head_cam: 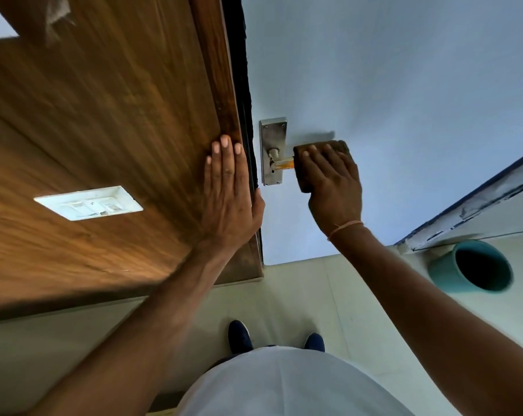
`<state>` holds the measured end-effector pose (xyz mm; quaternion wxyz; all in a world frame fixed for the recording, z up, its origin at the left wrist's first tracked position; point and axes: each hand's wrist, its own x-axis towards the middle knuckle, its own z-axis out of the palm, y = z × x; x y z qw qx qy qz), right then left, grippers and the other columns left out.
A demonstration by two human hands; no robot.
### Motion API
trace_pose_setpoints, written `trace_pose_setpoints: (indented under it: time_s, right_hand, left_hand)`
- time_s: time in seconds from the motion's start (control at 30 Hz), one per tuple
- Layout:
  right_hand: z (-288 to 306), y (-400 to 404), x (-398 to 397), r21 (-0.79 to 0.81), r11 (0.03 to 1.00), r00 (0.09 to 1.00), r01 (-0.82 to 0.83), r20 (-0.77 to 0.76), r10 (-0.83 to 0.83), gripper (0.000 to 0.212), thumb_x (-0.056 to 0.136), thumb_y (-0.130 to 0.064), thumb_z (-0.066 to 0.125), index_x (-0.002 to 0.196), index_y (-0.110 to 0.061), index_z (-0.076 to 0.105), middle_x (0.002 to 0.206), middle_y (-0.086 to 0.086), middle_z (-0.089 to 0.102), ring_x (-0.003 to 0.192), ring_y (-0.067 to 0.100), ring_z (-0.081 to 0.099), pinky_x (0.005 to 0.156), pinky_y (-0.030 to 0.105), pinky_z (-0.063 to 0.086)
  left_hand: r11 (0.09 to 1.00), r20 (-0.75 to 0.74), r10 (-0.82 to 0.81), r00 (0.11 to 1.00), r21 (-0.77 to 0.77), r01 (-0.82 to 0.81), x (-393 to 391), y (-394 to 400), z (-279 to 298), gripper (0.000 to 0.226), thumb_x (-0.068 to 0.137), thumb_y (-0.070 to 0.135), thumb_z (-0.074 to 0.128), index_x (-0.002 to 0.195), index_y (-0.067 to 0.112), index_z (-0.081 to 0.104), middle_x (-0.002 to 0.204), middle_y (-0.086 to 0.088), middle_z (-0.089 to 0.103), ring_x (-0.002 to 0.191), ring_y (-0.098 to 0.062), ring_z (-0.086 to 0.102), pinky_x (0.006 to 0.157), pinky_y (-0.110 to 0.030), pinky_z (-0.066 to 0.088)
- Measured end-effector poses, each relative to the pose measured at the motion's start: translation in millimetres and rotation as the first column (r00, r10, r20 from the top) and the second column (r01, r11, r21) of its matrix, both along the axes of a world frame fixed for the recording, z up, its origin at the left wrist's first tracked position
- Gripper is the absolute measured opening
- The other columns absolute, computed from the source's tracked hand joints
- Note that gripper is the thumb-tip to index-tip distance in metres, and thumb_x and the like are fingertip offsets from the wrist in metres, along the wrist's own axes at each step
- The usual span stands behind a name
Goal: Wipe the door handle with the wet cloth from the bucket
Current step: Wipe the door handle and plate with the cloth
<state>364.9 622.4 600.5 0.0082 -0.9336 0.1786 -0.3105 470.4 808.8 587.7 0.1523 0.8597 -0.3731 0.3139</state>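
A steel door handle [281,164] on a tall backplate [272,136] is fixed to the pale blue door [404,100]. My right hand [332,181] is closed over a dark brown cloth [338,145] wrapped around the lever's outer part; only the lever's inner stub shows. My left hand [228,190] lies flat, fingers together, against the wooden frame [212,85] at the door's edge, thumb hooked round the edge. A teal bucket [446,274] stands on the floor at the right, its inside dark.
A white switch plate [89,202] sits on the wood panel to the left. My two dark shoes [239,336] stand on the pale floor tiles below the door. A blue-edged skirting [479,199] runs behind the bucket.
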Motion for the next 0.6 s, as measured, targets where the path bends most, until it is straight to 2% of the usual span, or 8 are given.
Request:
trace_pose_setpoints:
  time_s: [0.13,0.2,0.3,0.4,0.53,0.6]
  right_hand:
    - [6.9,38.0,21.1,-0.052,0.990,0.990,-0.134,-0.057,0.131,0.051,0.099,-0.015,0.041,0.146,-0.013,0.061,0.149,0.010,0.062,0.142,0.037,0.054,0.121,0.051,0.038]
    - [5.7,35.3,20.3,-0.071,0.981,0.981,-0.179,-0.087,0.173,0.051,0.101,-0.015,0.041,0.149,-0.015,0.058,0.152,0.009,0.059,0.145,0.035,0.051,0.122,0.051,0.036]
    - [0.0,-0.5,0.7,-0.019,0.998,0.998,-0.060,-0.009,0.060,0.055,0.096,-0.004,0.056,0.149,-0.016,0.059,0.150,0.007,0.061,0.144,0.033,0.052,0.122,0.048,0.036]
    - [3.3,-18.7,-7.8,-0.005,0.999,0.999,0.047,-0.022,-0.047,0.057,0.093,-0.002,0.057,0.148,-0.019,0.059,0.148,0.003,0.063,0.142,0.033,0.053,0.120,0.047,0.037]
    - [7.5,22.6,13.2,-0.043,0.997,0.997,-0.064,-0.051,0.062,0.053,0.098,-0.014,0.041,0.148,-0.013,0.058,0.149,0.008,0.062,0.141,0.037,0.053,0.119,0.050,0.038]
    - [8.7,25.2,19.2,-0.048,0.989,0.988,-0.137,-0.081,0.133,0.054,0.098,-0.014,0.043,0.150,-0.015,0.057,0.151,0.006,0.061,0.142,0.035,0.052,0.120,0.049,0.037]
  left_hand:
    - [1.000,-0.002,0.015,1.000,0.003,-0.015,-2.1,-3.3,-0.8,0.093,0.100,0.033,0.067,0.168,-0.006,0.016,0.174,-0.032,0.023,0.164,-0.045,0.020,0.137,-0.052,0.016]
    - [1.000,0.007,0.022,1.000,0.002,-0.022,-2.6,-3.2,-1.4,0.091,0.101,0.032,0.066,0.168,-0.005,0.016,0.174,-0.032,0.023,0.164,-0.045,0.021,0.137,-0.052,0.017]
    - [1.000,-0.001,0.016,1.000,-0.006,-0.016,-1.3,-2.8,-2.2,0.091,0.099,0.029,0.066,0.168,-0.005,0.016,0.175,-0.031,0.022,0.165,-0.045,0.019,0.137,-0.051,0.016]
    - [0.999,0.003,0.040,0.999,0.001,-0.040,-0.9,-5.1,-2.0,0.091,0.101,0.031,0.063,0.168,-0.005,0.013,0.174,-0.032,0.022,0.164,-0.046,0.020,0.137,-0.052,0.017]
    - [0.999,-0.023,0.039,0.999,-0.011,-0.039,-5.8,-11.1,-6.7,0.092,0.101,0.033,0.064,0.167,-0.007,0.014,0.173,-0.035,0.022,0.163,-0.049,0.021,0.136,-0.056,0.020]
    - [0.998,-0.027,0.054,0.998,-0.021,-0.055,-4.6,-8.9,-6.0,0.092,0.100,0.032,0.065,0.167,-0.008,0.015,0.173,-0.035,0.023,0.163,-0.049,0.022,0.135,-0.057,0.022]
